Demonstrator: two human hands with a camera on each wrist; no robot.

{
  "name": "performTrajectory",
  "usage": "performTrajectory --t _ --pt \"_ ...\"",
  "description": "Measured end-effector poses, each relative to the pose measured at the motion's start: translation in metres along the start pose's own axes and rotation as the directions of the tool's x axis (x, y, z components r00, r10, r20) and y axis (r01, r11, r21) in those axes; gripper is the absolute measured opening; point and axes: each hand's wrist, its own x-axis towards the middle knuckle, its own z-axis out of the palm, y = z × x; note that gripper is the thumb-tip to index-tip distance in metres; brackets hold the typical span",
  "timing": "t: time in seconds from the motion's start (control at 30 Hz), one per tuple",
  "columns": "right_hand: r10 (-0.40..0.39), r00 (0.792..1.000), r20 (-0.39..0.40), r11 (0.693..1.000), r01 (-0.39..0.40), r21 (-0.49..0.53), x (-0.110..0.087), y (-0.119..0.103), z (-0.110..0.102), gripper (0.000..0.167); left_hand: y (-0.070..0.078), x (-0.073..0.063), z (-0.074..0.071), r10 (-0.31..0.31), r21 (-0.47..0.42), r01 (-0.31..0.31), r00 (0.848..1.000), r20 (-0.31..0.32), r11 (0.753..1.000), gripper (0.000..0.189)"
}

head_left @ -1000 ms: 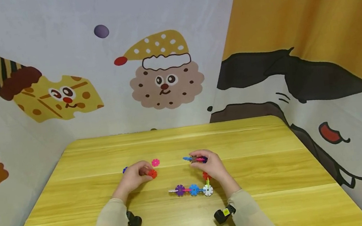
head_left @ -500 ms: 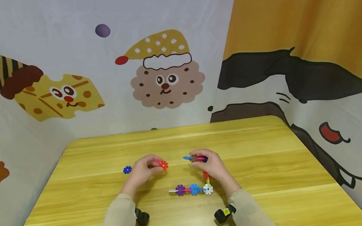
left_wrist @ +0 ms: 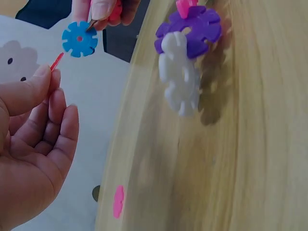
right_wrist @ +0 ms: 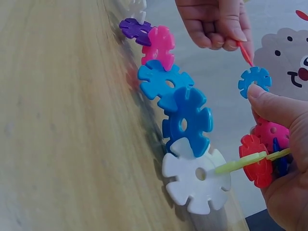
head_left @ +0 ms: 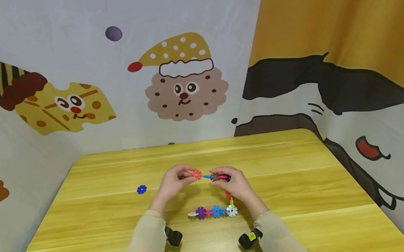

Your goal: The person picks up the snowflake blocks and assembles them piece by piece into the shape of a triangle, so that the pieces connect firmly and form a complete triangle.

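Observation:
My left hand point(head_left: 174, 183) pinches a red notched snowflake disc point(head_left: 196, 174) between thumb and fingertips. Just right of it, my right hand point(head_left: 236, 182) grips the raised end of a chain of interlocked discs, with a light blue disc point(left_wrist: 80, 39) sticking out toward the red one. In the right wrist view the red disc's edge is close to the light blue disc; I cannot tell whether they touch. The chain runs down past a red disc point(right_wrist: 255, 161) and a yellow-green disc point(right_wrist: 240, 162) to a white disc point(right_wrist: 197, 175), then along the table to a purple disc point(head_left: 201, 213).
A loose dark blue disc point(head_left: 141, 189) lies on the wooden table point(head_left: 87, 241) at left. One pink disc point(left_wrist: 118, 202) lies on the tabletop in the left wrist view, hidden in the head view. A patterned cloth point(head_left: 113, 141) hangs behind the table.
My left hand has carried the red disc right and away from me, up to the light blue disc. The dark blue disc came into full view. My right hand stays nearly still.

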Motion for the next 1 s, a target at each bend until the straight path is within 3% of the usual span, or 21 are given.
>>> performTrajectory --t 0.37,0.57,0.8,1.0 --pt "-0.021 1.0 -0.023 1.0 0.02 -0.008 -0.001 0.001 -0.001 0.035 -0.002 0.001 0.011 -0.009 -0.041 0.007 0.999 -0.046 0.999 0.025" --pt "-0.034 0.999 -0.03 0.999 0.034 -0.022 0.0 0.0 -0.001 0.034 -0.003 0.0 0.011 -0.007 -0.056 0.006 1.0 -0.019 0.998 0.026" --pt "-0.016 1.0 -0.013 0.999 0.016 -0.027 -0.001 -0.001 -0.001 0.034 -0.003 0.0 0.012 -0.047 -0.097 0.047 0.999 -0.003 0.994 0.026" --pt "-0.02 1.0 -0.012 1.0 0.02 -0.021 -0.002 0.0 -0.001 0.034 -0.004 -0.002 0.018 -0.073 -0.135 0.065 0.996 -0.053 0.989 0.024"
